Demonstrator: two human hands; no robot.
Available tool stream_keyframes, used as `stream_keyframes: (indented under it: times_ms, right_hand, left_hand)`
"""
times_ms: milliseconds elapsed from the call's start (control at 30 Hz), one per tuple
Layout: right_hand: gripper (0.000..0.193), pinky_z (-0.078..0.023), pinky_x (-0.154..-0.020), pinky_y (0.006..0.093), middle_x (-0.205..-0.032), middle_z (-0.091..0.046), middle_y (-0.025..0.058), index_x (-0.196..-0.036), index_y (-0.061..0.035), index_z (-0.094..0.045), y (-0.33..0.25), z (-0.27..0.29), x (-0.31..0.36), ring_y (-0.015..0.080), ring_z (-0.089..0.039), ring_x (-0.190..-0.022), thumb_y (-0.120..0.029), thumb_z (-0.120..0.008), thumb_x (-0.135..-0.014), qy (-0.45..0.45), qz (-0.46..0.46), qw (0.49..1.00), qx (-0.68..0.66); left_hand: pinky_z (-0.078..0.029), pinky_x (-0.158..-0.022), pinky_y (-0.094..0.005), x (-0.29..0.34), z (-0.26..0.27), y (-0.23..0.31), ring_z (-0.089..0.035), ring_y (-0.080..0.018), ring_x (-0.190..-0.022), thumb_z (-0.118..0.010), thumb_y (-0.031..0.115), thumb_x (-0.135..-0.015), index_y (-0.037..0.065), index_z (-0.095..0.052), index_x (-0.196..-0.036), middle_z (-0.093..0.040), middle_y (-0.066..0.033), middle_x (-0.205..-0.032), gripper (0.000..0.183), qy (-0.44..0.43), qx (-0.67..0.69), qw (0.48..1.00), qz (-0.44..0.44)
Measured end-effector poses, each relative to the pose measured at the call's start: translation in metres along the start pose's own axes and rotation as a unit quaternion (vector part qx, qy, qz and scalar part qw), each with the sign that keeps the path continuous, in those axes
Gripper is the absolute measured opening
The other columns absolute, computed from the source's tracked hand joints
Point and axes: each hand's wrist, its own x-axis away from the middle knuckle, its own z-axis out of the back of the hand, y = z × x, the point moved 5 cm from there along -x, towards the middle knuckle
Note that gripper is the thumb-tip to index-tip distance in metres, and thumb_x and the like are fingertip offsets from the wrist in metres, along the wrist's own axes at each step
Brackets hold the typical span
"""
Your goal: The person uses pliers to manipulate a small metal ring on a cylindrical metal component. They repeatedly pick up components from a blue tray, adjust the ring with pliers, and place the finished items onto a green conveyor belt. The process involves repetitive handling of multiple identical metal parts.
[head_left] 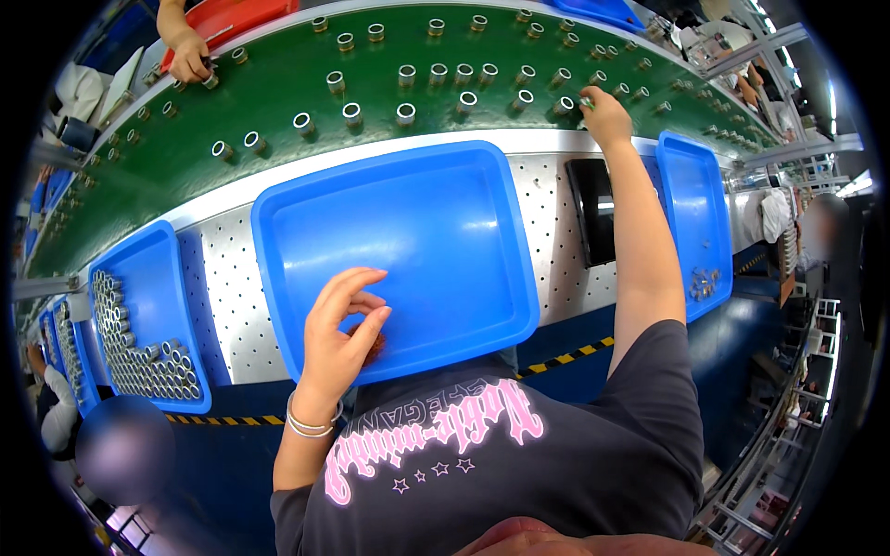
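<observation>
My left hand [341, 324] hovers over the near left corner of a large blue tray [399, 213], its fingers curved and the thumb apart from them. Under that hand shows a small reddish-brown clump [375, 347], mostly hidden by the thumb and palm; its kind is unclear. My right hand [609, 118] reaches out over the near edge of the green conveyor belt [278, 88]. Its fingertips are pinched on a small green-and-white piece [587, 104], too small to name. Just left of these fingertips stands a short metal sleeve [564, 106] on the belt.
Several more metal sleeves [406, 113] stand along the belt. A blue tray [148, 315] at left holds rows of sleeves; another blue tray [695, 222] at right holds small parts. A black phone-like slab [593, 211] lies beneath my right arm. Another person's hand [190, 57] touches a sleeve far left.
</observation>
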Motion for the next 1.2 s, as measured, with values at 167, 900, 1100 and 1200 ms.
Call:
stream_keyframes:
  times_ms: [167, 900, 1100, 1200]
  right_hand:
    - [0.026, -0.045, -0.075, 0.0300, -0.093, -0.065, 0.0076, -0.101, -0.0085, -0.060, -0.015, 0.044, 0.017, 0.0195, -0.062, -0.085, -0.021, -0.063, -0.079, 0.033, -0.037, 0.975, -0.217]
    - [0.012, -0.045, -0.068, 0.0238, -0.083, -0.059, 0.0064, -0.087, 0.0021, -0.063, -0.246, 0.086, 0.221, 0.0131, -0.056, -0.081, -0.005, -0.066, -0.077, -0.252, 0.184, 0.764, -0.565]
    - [0.011, -0.044, -0.064, 0.0228, -0.082, -0.060, 0.0070, -0.085, 0.0017, -0.064, -0.246, 0.083, 0.221, 0.0118, -0.056, -0.075, -0.004, -0.066, -0.076, -0.337, 0.123, 0.693, -0.626]
    - [0.008, -0.044, -0.064, 0.0231, -0.082, -0.062, 0.0076, -0.084, 0.0020, -0.065, -0.245, 0.086, 0.221, 0.0120, -0.057, -0.074, -0.003, -0.065, -0.077, -0.304, 0.146, 0.709, -0.619]
  left_hand:
    - [-0.048, -0.077, -0.0267, 0.001, -0.006, 0.001, -0.060, -0.0167, -0.088, -0.058, -0.005, -0.078, -0.001, -0.056, -0.109, -0.052, -0.0125, -0.114, 0.032, -0.021, 0.043, 0.998, 0.046]
    - [-0.047, -0.085, -0.0283, 0.002, -0.035, -0.009, -0.056, -0.0167, -0.099, -0.060, 0.001, -0.082, 0.000, -0.045, -0.124, -0.054, -0.0105, -0.112, 0.045, 0.004, 0.335, 0.940, 0.069]
    - [-0.048, -0.086, -0.0273, 0.006, -0.030, -0.015, -0.058, -0.0171, -0.096, -0.055, 0.011, -0.087, 0.002, -0.039, -0.130, -0.055, -0.0109, -0.110, 0.047, -0.099, 0.470, 0.860, 0.171]
    - [-0.049, -0.085, -0.0275, 0.007, -0.030, -0.017, -0.059, -0.0174, -0.094, -0.055, 0.011, -0.087, 0.003, -0.036, -0.132, -0.056, -0.0117, -0.110, 0.050, -0.104, 0.492, 0.843, 0.189]
